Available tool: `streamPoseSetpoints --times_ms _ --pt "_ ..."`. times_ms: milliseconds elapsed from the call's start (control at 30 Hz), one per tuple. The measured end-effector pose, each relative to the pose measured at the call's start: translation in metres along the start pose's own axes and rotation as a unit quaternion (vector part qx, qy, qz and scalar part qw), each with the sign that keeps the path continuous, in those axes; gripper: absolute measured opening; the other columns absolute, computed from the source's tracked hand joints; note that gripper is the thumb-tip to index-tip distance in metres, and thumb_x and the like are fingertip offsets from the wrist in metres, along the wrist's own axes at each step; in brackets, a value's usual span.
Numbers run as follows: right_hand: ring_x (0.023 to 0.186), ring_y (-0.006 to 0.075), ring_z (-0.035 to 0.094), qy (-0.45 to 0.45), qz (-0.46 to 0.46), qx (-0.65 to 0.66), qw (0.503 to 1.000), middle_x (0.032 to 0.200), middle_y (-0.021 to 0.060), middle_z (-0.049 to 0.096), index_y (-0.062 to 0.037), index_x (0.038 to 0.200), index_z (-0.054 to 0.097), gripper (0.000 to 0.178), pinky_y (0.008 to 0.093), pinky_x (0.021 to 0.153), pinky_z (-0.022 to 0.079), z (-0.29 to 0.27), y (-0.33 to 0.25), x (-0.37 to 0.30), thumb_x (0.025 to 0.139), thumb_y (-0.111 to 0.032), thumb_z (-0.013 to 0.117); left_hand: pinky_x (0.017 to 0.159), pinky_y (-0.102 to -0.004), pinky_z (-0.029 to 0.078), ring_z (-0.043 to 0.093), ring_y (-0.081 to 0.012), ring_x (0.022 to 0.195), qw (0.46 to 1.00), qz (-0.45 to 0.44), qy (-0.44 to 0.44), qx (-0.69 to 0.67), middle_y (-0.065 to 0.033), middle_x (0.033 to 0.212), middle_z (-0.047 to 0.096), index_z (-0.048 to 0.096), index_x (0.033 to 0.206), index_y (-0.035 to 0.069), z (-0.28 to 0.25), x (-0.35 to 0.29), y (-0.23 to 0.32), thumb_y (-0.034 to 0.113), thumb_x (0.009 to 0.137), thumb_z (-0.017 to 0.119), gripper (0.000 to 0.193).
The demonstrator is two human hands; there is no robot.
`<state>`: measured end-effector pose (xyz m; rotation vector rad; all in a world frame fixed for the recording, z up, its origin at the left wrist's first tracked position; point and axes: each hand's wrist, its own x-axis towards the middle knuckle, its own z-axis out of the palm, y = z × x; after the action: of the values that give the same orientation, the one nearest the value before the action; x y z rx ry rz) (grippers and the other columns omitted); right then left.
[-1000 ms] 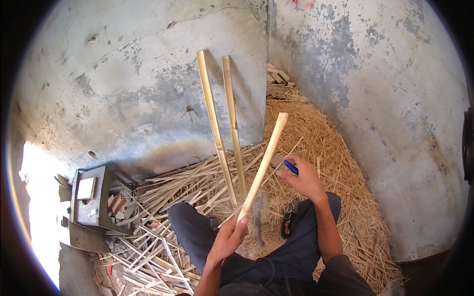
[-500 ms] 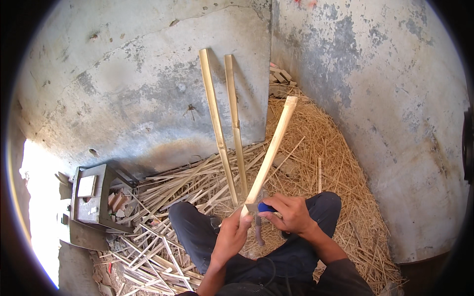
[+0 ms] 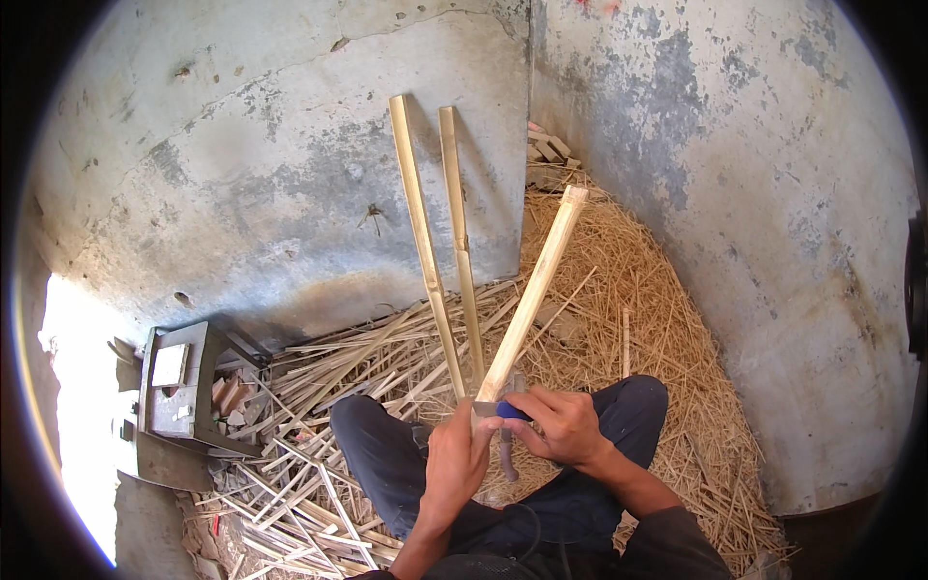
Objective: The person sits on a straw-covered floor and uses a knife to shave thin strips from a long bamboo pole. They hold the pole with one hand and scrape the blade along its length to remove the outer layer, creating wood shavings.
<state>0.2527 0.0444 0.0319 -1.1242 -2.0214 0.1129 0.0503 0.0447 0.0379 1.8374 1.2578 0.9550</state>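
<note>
A pale split bamboo strip (image 3: pixel 536 290) slants up and away from my lap, its far end leaning to the right. My left hand (image 3: pixel 454 459) is closed around its near end. My right hand (image 3: pixel 561 423) grips a short blue-handled blade (image 3: pixel 486 410), whose flat metal part lies across the strip, close beside my left thumb. Fingers cover much of the blue handle. Below my right hand, a curved brown handle (image 3: pixel 508 460) shows between my legs; what it belongs to is mostly hidden.
Two bamboo lengths (image 3: pixel 418 193) lean against the stained wall (image 3: pixel 271 174) ahead. Loose strips (image 3: pixel 319 483) lie heaped at left, beside a dark wooden stool-like frame (image 3: pixel 198 387). Fine straw-coloured shavings (image 3: pixel 619 261) cover the ground at right, up to another wall (image 3: pixel 773 242).
My right hand and the blade have shifted slightly left and down the strip, closer to my left hand. The strip's far end has tipped a little to the right.
</note>
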Motion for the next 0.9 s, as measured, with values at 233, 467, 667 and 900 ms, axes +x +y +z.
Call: streamPoseSetpoints --times_ms 233,467,667,900 --pt "0.066 0.0258 0.071 -0.001 0.005 -0.024 1.000 0.084 0.0068 0.068 -0.0060 0.115 0.076 0.033 0.0376 0.056 0.054 -0.002 -0.002 0.001 0.093 -0.029 0.082 0.060 -0.0516 0.044 0.061 -0.0495 0.067 0.996 0.047 0.043 0.054 -0.0254 0.071 0.060 0.057 0.114 -0.009 0.007 0.000 -0.006 0.034 0.116 0.057 0.043" --pt "0.064 0.0256 0.071 0.023 0.001 -0.046 0.999 0.085 0.0067 0.071 -0.0054 0.113 0.076 0.033 0.0368 0.056 0.054 0.000 -0.003 0.003 0.092 -0.030 0.082 0.060 -0.0535 0.045 0.063 -0.0510 0.068 0.999 0.013 0.029 0.017 -0.0265 0.072 0.062 0.058 0.110 -0.007 0.008 0.002 -0.006 0.031 0.114 0.060 0.039" --pt "0.063 0.0252 0.070 0.037 0.005 -0.050 0.998 0.082 0.0062 0.071 -0.0068 0.109 0.077 0.030 0.0369 0.055 0.054 0.006 -0.001 0.001 0.092 -0.031 0.082 0.062 -0.0562 0.048 0.067 -0.0526 0.072 0.999 -0.020 0.020 0.021 -0.0278 0.074 0.066 0.062 0.109 -0.002 0.004 0.002 0.000 0.031 0.112 0.064 0.033" --pt "0.063 0.0237 0.071 0.032 0.009 -0.070 0.997 0.080 0.0052 0.072 -0.0093 0.110 0.079 0.027 0.0360 0.056 0.055 0.005 0.003 0.003 0.092 -0.028 0.084 0.062 -0.0572 0.048 0.068 -0.0524 0.073 0.999 -0.039 0.019 0.032 -0.0283 0.073 0.066 0.065 0.112 -0.001 0.004 0.000 -0.008 0.030 0.112 0.063 0.031"
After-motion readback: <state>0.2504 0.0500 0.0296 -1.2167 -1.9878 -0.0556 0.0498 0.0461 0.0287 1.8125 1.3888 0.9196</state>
